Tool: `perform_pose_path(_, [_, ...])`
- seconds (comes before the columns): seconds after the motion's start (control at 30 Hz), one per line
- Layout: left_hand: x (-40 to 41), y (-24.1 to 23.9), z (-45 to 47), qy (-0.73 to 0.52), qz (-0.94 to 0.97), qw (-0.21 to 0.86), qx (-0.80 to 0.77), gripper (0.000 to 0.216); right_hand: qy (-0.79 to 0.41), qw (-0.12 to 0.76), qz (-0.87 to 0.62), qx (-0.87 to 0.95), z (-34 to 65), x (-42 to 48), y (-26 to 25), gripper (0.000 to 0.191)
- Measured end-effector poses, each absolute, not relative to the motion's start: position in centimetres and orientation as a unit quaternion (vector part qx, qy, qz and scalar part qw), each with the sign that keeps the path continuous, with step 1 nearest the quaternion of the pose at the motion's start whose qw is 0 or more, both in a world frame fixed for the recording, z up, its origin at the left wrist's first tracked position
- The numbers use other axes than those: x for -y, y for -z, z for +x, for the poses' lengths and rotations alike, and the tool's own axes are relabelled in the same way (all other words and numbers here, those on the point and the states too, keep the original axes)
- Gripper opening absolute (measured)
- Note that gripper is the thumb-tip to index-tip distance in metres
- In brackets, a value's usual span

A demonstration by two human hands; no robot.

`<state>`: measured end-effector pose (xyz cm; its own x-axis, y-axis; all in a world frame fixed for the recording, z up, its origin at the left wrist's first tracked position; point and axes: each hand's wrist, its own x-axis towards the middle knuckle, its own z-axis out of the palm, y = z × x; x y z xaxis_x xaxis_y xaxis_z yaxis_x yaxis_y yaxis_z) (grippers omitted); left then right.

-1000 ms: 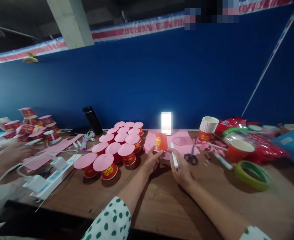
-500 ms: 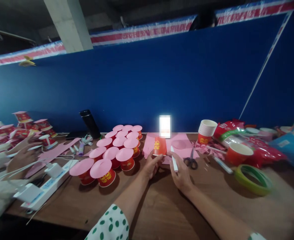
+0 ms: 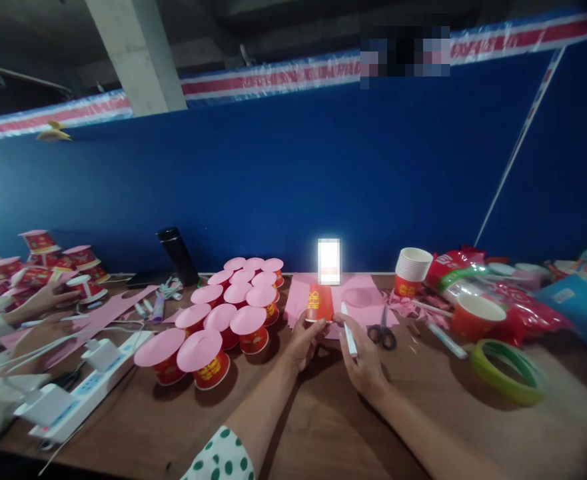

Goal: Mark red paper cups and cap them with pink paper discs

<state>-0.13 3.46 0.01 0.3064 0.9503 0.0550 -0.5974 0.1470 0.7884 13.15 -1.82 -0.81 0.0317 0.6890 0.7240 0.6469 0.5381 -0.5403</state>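
Fingers of our left hand (image 3: pixel 304 345) pinch the red cup (image 3: pixel 320 302) near the front of the pink paper (image 3: pixel 342 294). Our right hand's (image 3: pixel 366 357) fingers hold the white pen (image 3: pixel 350 333), near that paper too. We should squeeze softly so the cup won't bend.

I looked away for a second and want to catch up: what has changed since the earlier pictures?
At the left, a co-worker's hand has reached toward a white-topped cup; contact is unclear. The view has tilted up slightly, so the table sits lower in it. The left hand still holds the red cup, the right hand the white pen.
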Motion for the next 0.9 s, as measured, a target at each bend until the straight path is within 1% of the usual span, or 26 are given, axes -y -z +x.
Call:
perform_pose_path(0.47, [-3.52, -0.57, -0.04, -0.529, 0.342, 0.730, -0.266, 0.055, -0.061, 0.527, -0.494, 0.690, 13.57, 1.60, 1.35, 0.036])
perform_pose_path(0.63, [-3.56, -0.72, 0.01, -0.529, 0.335, 0.728, -0.278, 0.052, -0.068, 0.522, -0.489, 0.695, 13.83, 1.43, 1.02, 0.036])
perform_pose_path(0.9, [-3.70, -0.52, -0.05, -0.520, 0.353, 0.730, -0.268, 0.047, -0.040, 0.528, -0.490, 0.692, 14.06, 1.77, 0.65, 0.035])
